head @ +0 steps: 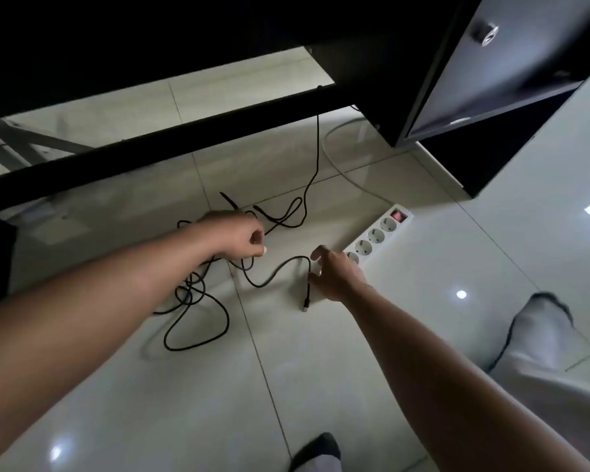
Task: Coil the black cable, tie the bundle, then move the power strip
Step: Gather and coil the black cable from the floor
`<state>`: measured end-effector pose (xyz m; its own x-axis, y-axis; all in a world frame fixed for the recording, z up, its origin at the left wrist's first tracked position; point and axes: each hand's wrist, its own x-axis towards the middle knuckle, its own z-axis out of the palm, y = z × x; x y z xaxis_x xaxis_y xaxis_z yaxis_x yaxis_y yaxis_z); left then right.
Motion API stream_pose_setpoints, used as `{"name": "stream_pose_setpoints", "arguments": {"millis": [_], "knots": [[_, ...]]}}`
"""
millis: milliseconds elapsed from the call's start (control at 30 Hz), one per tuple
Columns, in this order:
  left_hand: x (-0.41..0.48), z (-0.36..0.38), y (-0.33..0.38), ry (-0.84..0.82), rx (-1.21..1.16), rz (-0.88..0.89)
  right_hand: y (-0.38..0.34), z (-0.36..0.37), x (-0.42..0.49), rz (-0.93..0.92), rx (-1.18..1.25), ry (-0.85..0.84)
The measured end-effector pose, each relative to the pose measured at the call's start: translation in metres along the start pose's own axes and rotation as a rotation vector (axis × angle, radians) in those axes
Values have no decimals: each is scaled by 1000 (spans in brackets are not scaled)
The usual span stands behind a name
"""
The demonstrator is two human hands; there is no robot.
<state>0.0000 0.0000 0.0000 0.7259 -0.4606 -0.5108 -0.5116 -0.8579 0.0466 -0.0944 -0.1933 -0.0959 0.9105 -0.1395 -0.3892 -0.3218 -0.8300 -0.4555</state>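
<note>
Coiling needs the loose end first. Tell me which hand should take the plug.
Right. The right hand is open beside the cable, just above the plug; the left hand is farther off, gripping the tangled part.

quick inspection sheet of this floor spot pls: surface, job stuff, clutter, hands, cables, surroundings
surface: glossy pale tiled floor, with spots of lamp glare.
job's things: black cable loose and tangled, not coiled; white power strip flat on the floor, red switch at its far end.
clutter: nothing seen.
hands: left hand curled round the black cable; right hand open, fingers spread beside the cable's plug end.
cables: black cable rises to the desk frame; pale cord leaves the power strip.
surroundings: black desk frame; dark cabinet.
</note>
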Motion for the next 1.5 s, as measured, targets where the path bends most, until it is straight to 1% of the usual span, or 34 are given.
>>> {"name": "stream_pose_setpoints", "arguments": {"millis": [133,200,267,300,333,433,500,533,600,633,767,900,967,1067,1200,1367,1500], "knots": [[6,-18,15,3,205,28,0,21,6,-31,-89,46],[11,-20,25,14,254,25,-3,33,9,-32,-160,85],[15,-13,33,21,262,-12,-3,45,9,-31,-218,165],[13,-5,37,36,248,-30,-1,53,8,-25,-193,202],[12,6,38,49,229,-51,2,59,7,-23,-115,228],[-8,44,44,106,239,-145,4,67,-13,17,217,269],[-34,60,44,112,134,-194,3,62,-39,39,386,343],[-40,67,39,149,61,-216,1,58,-49,35,460,381],[-55,67,29,212,-108,-236,-7,42,-71,9,593,405],[-62,67,23,251,-194,-243,-14,34,-80,-9,621,428],[-80,60,24,368,-448,-169,-41,12,-101,-99,650,488],[-88,54,34,520,-672,-57,-66,2,-108,-160,667,487],[-89,55,37,565,-779,-24,-77,2,-113,-182,676,506],[-85,60,37,619,-923,-32,-89,4,-115,-201,668,526],[-92,67,29,715,-1116,-58,-100,11,-109,-186,778,508],[-93,63,23,751,-1312,-47,-102,12,-111,-165,835,499],[-99,52,27,759,-1527,7,-108,12,-116,-161,843,521]]}}
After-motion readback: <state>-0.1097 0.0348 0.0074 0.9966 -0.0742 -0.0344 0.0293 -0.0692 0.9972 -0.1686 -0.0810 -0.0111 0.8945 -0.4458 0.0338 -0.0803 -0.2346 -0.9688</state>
